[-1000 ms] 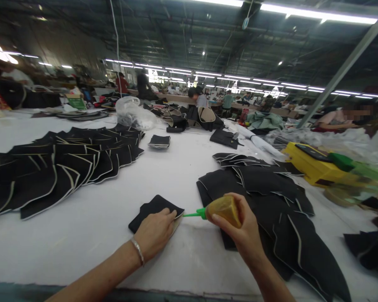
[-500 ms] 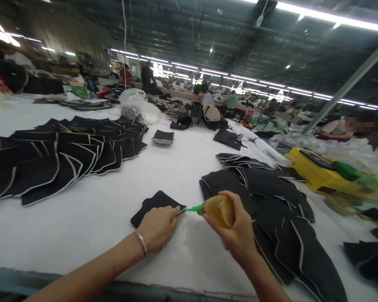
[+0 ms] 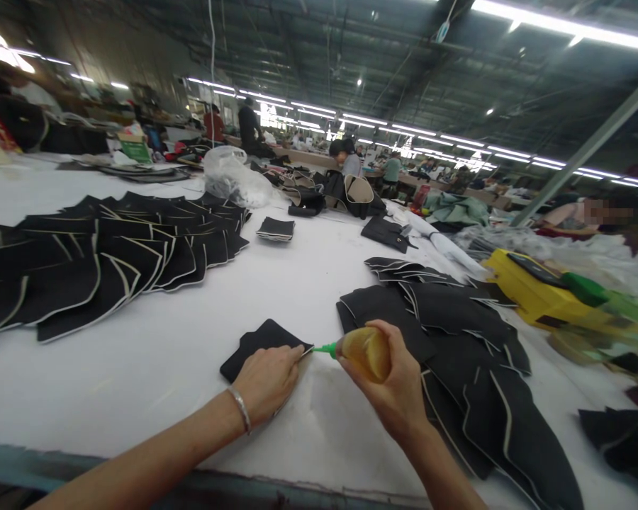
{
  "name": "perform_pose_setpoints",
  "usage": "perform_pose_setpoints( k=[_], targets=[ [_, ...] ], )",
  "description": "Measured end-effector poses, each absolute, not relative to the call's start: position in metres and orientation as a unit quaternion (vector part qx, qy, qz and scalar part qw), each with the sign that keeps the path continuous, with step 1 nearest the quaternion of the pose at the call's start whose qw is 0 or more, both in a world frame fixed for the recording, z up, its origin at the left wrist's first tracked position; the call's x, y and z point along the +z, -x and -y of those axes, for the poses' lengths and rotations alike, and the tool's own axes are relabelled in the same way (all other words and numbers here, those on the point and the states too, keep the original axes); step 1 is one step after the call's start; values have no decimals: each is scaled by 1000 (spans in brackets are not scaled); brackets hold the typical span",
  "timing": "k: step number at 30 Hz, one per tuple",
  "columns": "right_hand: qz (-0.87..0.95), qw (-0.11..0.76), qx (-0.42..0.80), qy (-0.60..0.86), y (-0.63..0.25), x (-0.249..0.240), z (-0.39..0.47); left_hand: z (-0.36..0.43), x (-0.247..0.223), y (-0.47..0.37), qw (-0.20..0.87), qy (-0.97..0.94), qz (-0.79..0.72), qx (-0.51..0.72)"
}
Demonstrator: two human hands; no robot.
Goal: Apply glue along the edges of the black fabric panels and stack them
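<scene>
Stretching below strip lights point(image 3: 563, 25), the white table point(image 3: 308, 290) bears black pieces point(image 3: 263, 336).

Worn on head, just behind & above near edge of white surface point(image 3: 308, 283); facing fwd & down, across toward far edge, w/ ceiling point(image 3: 298, 60) along top; v. close to near edge, well apart from far edge; wide view, tilted, sloping down to R in bkgd.

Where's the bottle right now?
In the head view, the bottle is right of centre, in the right hand, its green nozzle at the edge of the black piece under the left hand.
</scene>
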State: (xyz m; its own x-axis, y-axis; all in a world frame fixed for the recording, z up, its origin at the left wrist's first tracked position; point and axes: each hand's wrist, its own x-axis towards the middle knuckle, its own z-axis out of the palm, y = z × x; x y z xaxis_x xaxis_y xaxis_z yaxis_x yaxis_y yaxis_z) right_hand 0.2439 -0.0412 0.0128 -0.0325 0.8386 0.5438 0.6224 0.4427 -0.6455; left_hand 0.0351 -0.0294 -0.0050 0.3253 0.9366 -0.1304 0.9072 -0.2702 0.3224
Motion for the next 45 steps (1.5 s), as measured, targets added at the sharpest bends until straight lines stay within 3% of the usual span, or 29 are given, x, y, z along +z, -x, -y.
perform_pose_setpoints(
  k=[18,27,32,37,42,45],
  targets=[
    [669,445,195,563,-243,19,41,31,-8,-37,167,-795,-582,30],
    [622,475,199,590,-243,12,36,32,-8,-36,166,-798,-578,34],
    [605,465,296,575,-245,11,40,31,-7,-36,171,-796,-580,37],
    [585,476,286,591,-246,11,36,30,-6,-34,186,-796,-575,42],
    [592,453,390,541,-245,9,42,30,-6,-32,201,-796,-569,45],
    [586,467,365,552,-247,8,43,30,-6,-31,204,-796,-568,48]
  ],
)
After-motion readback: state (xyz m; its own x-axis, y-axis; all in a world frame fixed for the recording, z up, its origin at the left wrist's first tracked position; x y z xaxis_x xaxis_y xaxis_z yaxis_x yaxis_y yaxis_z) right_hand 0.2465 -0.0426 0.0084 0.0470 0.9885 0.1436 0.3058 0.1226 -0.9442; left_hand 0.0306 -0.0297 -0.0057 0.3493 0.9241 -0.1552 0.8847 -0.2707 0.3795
